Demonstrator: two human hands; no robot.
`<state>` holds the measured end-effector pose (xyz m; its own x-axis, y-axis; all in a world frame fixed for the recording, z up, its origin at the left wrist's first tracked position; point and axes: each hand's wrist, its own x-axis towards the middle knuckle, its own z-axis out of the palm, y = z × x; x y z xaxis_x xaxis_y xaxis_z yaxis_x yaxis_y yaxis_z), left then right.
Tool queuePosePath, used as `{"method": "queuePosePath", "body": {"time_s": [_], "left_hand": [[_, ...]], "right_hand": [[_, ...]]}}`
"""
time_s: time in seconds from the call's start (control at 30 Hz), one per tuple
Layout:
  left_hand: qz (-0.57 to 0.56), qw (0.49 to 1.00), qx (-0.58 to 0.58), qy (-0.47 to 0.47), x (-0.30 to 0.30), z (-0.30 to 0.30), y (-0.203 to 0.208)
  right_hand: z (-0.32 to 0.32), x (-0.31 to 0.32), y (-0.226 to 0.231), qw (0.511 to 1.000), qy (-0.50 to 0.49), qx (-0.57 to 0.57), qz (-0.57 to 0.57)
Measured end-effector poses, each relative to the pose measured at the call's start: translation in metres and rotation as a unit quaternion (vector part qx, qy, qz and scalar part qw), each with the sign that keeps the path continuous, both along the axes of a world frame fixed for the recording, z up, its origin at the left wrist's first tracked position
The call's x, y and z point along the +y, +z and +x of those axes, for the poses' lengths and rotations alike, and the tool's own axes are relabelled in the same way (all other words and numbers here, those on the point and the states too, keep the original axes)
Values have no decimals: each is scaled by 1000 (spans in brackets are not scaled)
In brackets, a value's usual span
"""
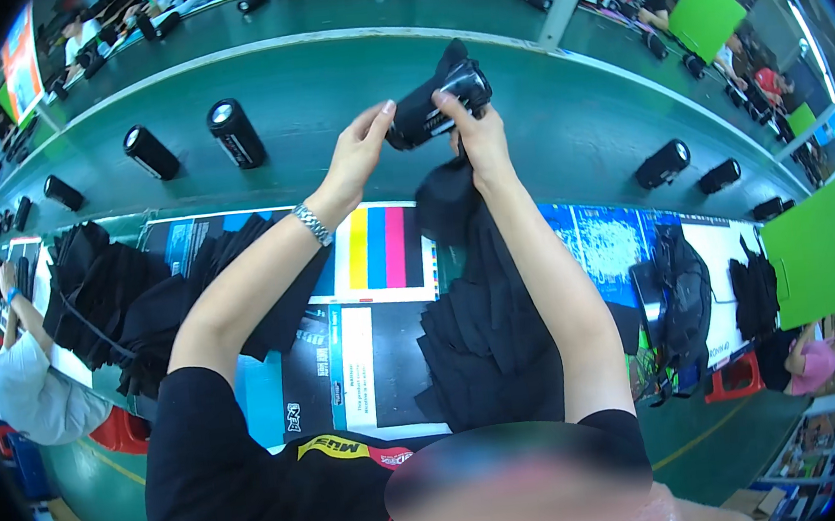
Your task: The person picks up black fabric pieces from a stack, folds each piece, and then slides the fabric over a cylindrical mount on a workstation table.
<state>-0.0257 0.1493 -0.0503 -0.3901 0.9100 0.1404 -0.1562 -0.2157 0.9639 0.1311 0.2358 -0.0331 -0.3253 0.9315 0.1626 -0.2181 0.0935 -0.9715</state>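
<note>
Both my hands are raised over the bench around a black cylindrical speaker [421, 112], tilted with its glossy end up to the right. My left hand [363, 147] has its thumb and fingers closed at the lower left end. My right hand [478, 132] grips the other end, thumb across its side. Black cloth [455, 54] shows behind the speaker; I cannot tell whether it is wrapped around it. Another black cloth piece [445, 203] hangs below my right hand. Beneath it lies a pile of black cloth pieces [491, 344]. More black cloth [156, 306] is heaped under my left forearm.
Similar black speakers stand on the green conveyor [321, 89], such as one speaker [237, 134] at left and another speaker [663, 165] at right. A colour-striped printed sheet [376, 249] covers part of the bench. A co-worker [38, 387] sits at left; a green panel [823, 247] stands at right.
</note>
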Motion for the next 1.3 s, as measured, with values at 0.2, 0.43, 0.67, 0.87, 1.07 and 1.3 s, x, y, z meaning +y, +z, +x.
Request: {"method": "queuePosePath", "body": {"time_s": [0.2,0.43,0.67,0.87,1.07,1.3], "left_hand": [[41,972,233,-1,-6,-35,23],[-16,951,303,-58,53,-39,15],[-71,889,413,-185,74,-36,31],[65,821,545,-154,85,-45,38],[204,731,647,-71,77,-20,41],[24,841,517,-156,97,-21,38]], "right_hand": [[-11,-24,-27,941,15,-253,223],[-5,-28,-28,928,29,-301,218],[6,-18,-31,965,-8,-218,148],[6,-15,-24,961,-6,-252,112],[18,-10,-23,966,1,-251,67],[25,-4,-29,970,-12,-231,71]]}}
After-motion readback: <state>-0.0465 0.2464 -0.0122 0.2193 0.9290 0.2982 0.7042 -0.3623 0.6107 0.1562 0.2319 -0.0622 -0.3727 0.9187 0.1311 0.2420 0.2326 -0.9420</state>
